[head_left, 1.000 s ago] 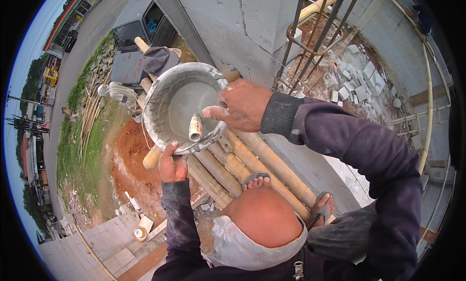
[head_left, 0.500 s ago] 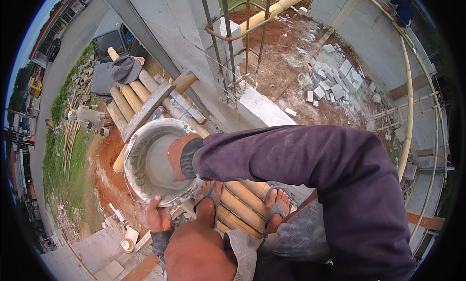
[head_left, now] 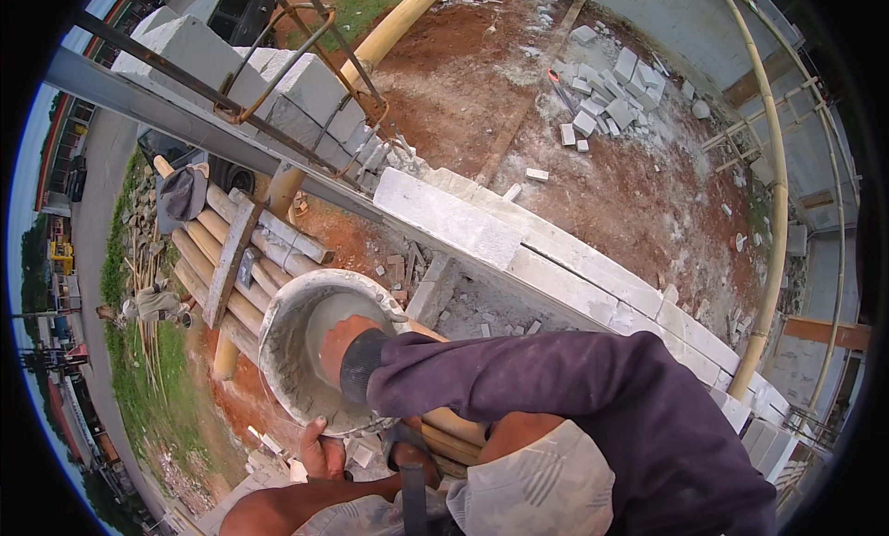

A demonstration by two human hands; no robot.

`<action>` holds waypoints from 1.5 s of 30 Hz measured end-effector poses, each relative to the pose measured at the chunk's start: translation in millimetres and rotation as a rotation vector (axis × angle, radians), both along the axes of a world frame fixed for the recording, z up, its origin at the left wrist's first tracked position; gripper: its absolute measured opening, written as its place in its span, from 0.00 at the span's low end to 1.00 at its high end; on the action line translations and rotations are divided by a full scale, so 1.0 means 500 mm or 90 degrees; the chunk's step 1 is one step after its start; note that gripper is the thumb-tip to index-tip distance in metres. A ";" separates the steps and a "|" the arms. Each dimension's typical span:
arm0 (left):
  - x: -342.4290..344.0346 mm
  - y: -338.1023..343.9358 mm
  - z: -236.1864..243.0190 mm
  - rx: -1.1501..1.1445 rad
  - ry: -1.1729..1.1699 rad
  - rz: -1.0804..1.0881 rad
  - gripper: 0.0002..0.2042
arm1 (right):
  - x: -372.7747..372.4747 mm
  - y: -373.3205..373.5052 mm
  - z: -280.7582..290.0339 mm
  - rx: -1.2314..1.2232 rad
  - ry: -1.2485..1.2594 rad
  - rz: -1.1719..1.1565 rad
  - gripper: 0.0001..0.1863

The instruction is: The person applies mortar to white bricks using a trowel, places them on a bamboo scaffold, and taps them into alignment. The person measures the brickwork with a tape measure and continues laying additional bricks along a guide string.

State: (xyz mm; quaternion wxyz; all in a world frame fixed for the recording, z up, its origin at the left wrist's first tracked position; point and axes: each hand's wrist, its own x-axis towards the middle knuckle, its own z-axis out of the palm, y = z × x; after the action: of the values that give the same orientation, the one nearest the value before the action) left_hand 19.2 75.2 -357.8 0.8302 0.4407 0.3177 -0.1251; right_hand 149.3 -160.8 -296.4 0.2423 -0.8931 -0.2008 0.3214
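Observation:
A round bucket (head_left: 275,388) coated in pale mortar stands beside my knees, over the bamboo poles. Wet grey mortar (head_left: 338,306) lies inside it. My right hand (head_left: 347,346) is down in the bucket, knuckles curled; its fingertips, and anything they hold, are hidden. A dark purple sleeve (head_left: 519,374) covers that arm. At the near rim, my left hand (head_left: 322,451) grips the bucket, its thumb up by the edge.
Bamboo poles (head_left: 208,249) form a platform, with a wooden plank (head_left: 231,258) and a cap (head_left: 182,193) on it. A white block wall (head_left: 454,216) runs to the right. Steel rods (head_left: 306,22) rise near stacked blocks. Broken blocks (head_left: 611,96) lie on the ground beyond; a person (head_left: 153,302) is at far left.
My view has shifted, showing more of the block wall, and my knees are bent further. The bucket sits lower and farther right in view. My right hand stays inside it, my left at its rim.

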 end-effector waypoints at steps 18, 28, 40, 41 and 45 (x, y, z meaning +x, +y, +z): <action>0.085 0.035 0.039 0.017 0.065 -0.232 0.27 | -0.002 -0.051 0.048 0.167 -0.131 -0.035 0.23; 0.101 0.104 0.006 0.109 0.052 -0.195 0.23 | 0.020 -0.176 0.137 0.171 0.074 -0.029 0.19; 0.191 0.132 0.049 0.236 0.049 -0.365 0.21 | -0.069 -0.564 0.359 0.343 0.041 -0.385 0.22; 0.193 0.132 0.051 0.267 0.038 -0.387 0.22 | -0.070 -0.594 0.352 0.328 0.037 -0.422 0.21; 0.203 0.141 0.048 0.340 0.078 -0.399 0.23 | -0.064 -0.691 0.257 0.291 0.076 -0.536 0.20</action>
State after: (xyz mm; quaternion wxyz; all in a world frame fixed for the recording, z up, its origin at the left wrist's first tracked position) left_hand 120.9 145.4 -333.6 0.5881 0.7076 0.2383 -0.3108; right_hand 117.4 -506.4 -167.8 0.5529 -0.8005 0.1271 0.1935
